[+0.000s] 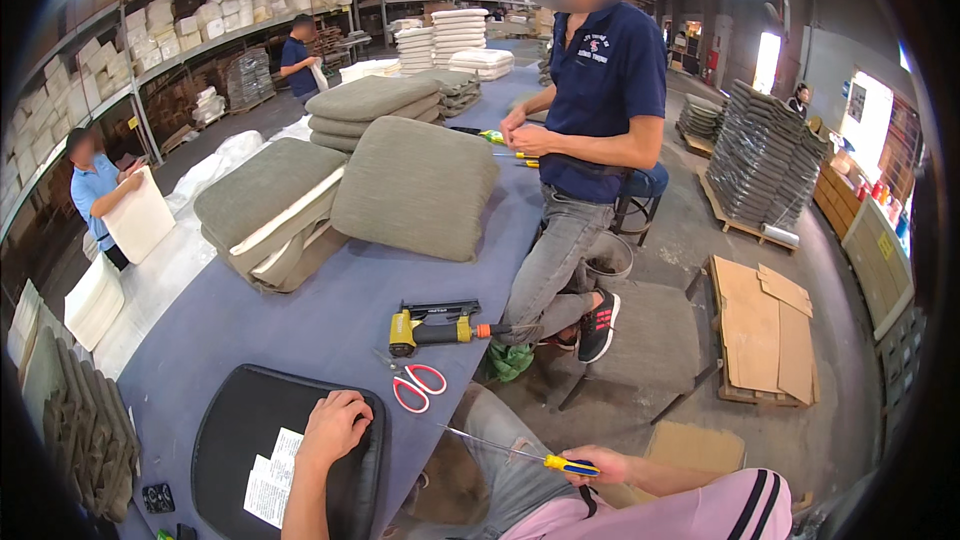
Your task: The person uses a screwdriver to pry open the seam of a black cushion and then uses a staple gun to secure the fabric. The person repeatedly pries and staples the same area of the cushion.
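Observation:
My left hand (338,427) rests on a black seat pad (240,420), its fingers loosely bent near the pad's right edge. White printed labels (272,477) are fixed to the pad's face, partly behind my left forearm. Out past the table's edge, my right hand (600,465) is closed round the yellow and blue handle of a screwdriver (572,464). Its long thin shaft points left toward the table. Scissors (418,386) with red and white handles lie just beyond the pad. Behind them is a yellow and black staple gun (432,327) with an orange hose fitting.
Grey-green cushions (415,190) are piled farther along the blue-covered table (350,290). A co-worker (600,90) sits at its right edge, hands together. Folded grey covers (80,420) stand at left. Flattened cardboard (757,330) lies on a pallet to the right.

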Demonstrator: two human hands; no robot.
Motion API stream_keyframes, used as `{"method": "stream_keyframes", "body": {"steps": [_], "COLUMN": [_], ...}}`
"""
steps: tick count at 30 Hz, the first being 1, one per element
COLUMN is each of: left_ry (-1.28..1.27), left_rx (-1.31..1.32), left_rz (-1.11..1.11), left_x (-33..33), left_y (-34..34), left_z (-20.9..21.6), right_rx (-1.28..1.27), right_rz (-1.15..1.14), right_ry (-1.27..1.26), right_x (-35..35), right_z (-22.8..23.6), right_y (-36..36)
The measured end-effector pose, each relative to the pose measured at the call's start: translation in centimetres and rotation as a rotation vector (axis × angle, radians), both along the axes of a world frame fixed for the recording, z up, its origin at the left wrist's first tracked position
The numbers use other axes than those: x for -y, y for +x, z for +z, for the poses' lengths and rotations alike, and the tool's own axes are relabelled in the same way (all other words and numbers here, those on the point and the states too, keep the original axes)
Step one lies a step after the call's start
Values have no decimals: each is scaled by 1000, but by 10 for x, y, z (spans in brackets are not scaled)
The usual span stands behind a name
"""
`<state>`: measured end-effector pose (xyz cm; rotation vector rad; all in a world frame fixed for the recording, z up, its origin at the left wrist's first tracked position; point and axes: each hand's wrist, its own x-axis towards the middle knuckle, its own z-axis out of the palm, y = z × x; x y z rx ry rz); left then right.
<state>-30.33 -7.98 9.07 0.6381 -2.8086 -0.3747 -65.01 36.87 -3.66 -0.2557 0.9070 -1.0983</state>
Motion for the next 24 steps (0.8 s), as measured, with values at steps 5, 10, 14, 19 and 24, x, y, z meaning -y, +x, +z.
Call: {"method": "stream_keyframes", "body": {"steps": [5,10,14,19,24], "left_ry": [13,134,316,383,293], "left_rx": [-18,155,70,43,67], "left_rz": [24,51,16,-15,-46], "left_x": [2,14,24,29,31], "left_y": [-1,-5,-3,2,-2], "left_z": [-8,-13,-14,-13,-15], "right_rx": [-182,-178,-237,-247,-281], "right_rz": [-32,-166,-172,-155,-148], "right_ry": [51,81,0,31,34], "right_x": [9,21,24,25,32], "right_z": [7,4,3,6,6], "right_y": [3,5,4,6,11]}}
